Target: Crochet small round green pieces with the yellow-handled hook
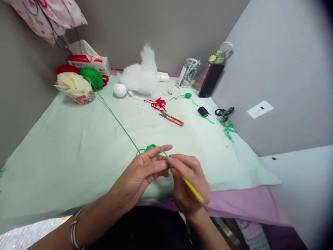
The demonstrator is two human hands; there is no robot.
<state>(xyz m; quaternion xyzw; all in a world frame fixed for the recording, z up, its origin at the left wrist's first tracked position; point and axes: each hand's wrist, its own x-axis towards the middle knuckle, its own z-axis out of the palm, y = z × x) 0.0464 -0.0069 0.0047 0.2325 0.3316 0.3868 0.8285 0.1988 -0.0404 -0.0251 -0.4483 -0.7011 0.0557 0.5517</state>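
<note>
My left hand (145,166) pinches a small green crochet piece (168,167) between thumb and fingers, its index finger stretched out with green yarn (152,147) running over it. In my right hand (191,177) is a yellow-handled crochet hook (193,189), gripped like a pen. The hook's tip meets the green piece, though my fingers hide most of it. From my left hand the yarn runs up and left across the cloth to a green yarn ball (92,77).
Orange-handled thread snips (171,118) lie mid-table below tangled red yarn (158,104). Behind them are white stuffing (142,74) and a white yarn ball (120,90). A phone (211,80) leans at right by a pen cup (186,74); a tub (83,97) stands left.
</note>
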